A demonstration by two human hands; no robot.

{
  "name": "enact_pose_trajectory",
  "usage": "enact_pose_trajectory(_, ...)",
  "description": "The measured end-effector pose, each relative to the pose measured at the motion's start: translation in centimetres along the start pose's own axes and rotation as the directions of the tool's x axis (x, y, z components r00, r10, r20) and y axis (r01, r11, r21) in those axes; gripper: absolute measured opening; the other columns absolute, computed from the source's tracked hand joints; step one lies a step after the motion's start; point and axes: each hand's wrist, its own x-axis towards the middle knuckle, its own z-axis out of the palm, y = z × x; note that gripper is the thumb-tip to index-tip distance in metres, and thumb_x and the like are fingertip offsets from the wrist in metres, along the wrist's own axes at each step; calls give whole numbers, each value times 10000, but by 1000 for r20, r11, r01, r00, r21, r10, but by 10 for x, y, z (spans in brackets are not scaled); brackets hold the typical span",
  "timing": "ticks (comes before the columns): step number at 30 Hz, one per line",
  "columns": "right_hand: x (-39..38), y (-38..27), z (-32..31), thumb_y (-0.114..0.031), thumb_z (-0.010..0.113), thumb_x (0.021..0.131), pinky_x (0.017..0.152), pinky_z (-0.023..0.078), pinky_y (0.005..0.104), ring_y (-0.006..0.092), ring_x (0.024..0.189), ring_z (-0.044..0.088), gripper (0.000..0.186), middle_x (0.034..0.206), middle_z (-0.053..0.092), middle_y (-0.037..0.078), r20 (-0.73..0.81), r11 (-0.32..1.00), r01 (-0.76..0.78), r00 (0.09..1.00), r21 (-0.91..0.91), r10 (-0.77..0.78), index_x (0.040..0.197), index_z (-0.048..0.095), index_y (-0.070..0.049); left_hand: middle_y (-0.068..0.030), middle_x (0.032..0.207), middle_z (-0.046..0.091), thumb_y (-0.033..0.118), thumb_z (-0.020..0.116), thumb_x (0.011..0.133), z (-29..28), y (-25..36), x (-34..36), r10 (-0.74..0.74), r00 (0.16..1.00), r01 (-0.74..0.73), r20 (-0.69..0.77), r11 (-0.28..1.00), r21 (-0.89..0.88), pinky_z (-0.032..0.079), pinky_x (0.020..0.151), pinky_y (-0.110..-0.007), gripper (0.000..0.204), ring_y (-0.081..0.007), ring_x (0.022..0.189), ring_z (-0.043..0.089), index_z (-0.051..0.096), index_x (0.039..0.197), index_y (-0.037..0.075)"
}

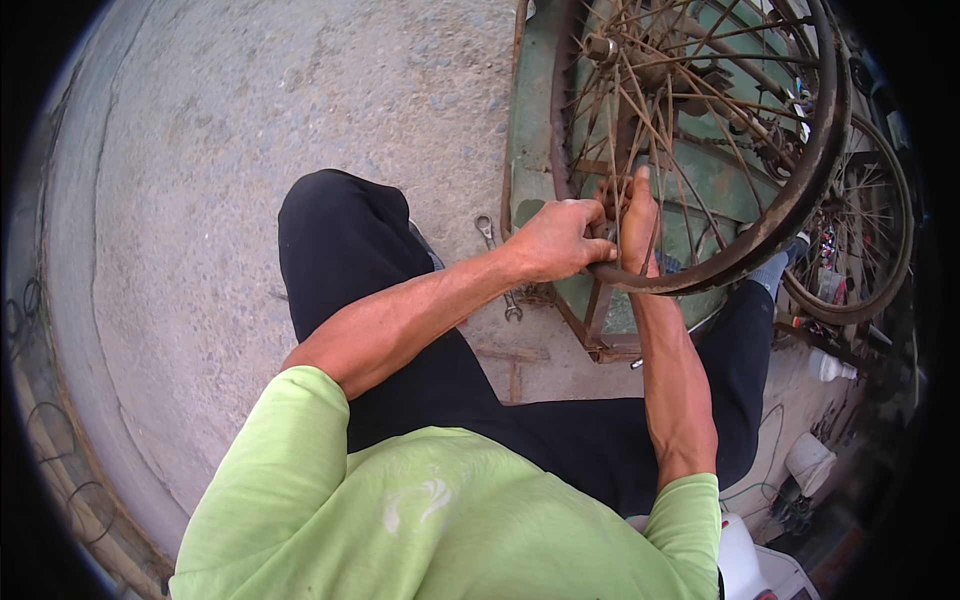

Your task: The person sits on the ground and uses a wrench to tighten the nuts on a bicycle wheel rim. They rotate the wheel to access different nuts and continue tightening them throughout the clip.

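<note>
A rusty spoked wheel (pixel 831 130) stands tilted at the upper right. My left hand (pixel 572 238) is closed on its near rim, thumb over the edge. Beyond that rim, my right hand (pixel 640 222) reaches in among the spokes with its thumb pointing up. Its fingers curl close to my left fingertips; spokes and rim partly cover them, and whatever they hold is too hidden to name. Farther up is the wheel's hub (pixel 650 72), with a nut (pixel 600 48) at its end. Green metal panels (pixel 541 120) with rusty edges lie behind the spokes.
A wrench (pixel 512 308) lies on the concrete ground (pixel 230 110), partly under my left forearm. A second spoked wheel (pixel 903 225) is at the far right. Below it are a white container (pixel 830 367) and a whitish pot (pixel 810 463). My bent knees (pixel 340 225) flank the work.
</note>
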Motion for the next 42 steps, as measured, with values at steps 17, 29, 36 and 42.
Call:
enact_pose_trajectory(17, 4, 18, -8, -527, 440, 1142, 712, 535, 339, 178, 767, 668, 583, 855, 702, 76, -15, 998, 54, 998, 20, -53, 1000, 683, -17, -126, 779, 678, 227, 849, 857, -1, 12, -1, -43, 999, 43, 10, 998, -52, 510, 668, -395, 322, -193, 742, 636, 667, 856, -39)
enact_pose_trajectory(29, -64, -1, -26, -425, 664, 1074, 645, 481, 290, 97, 714, 576, 368, 874, 631, -37, 17, 995, 67, 997, 79, -69, 1165, 725, -73, -28, 729, 624, 190, 817, 907, 4, -3, 10, -89, 996, 85, 11, 908, -410, 429, 541, -311, 242, -105, 642, 549, 667, 880, 2)
enact_pose_trajectory(36, -74, -5, -28, -429, 670, 1072, 709, 545, 303, 134, 833, 678, 451, 1019, 706, 20, 27, 994, 44, 999, 97, -47, 1315, 682, -49, -14, 711, 589, 155, 781, 952, 9, -7, 10, -15, 1000, 18, 11, 886, -464, 385, 486, -269, 198, -82, 550, 517, 646, 919, 13)
enact_pose_trajectory(42, -73, 1, -31, -403, 680, 1069, 776, 566, 306, 166, 886, 705, 448, 1047, 712, 50, 57, 978, 21, 998, 208, -34, 1324, 670, -35, -41, 756, 626, 141, 763, 966, 7, -6, 8, -91, 992, 127, 89, 769, -626, 404, 488, -274, 179, -99, 548, 541, 655, 974, -2)
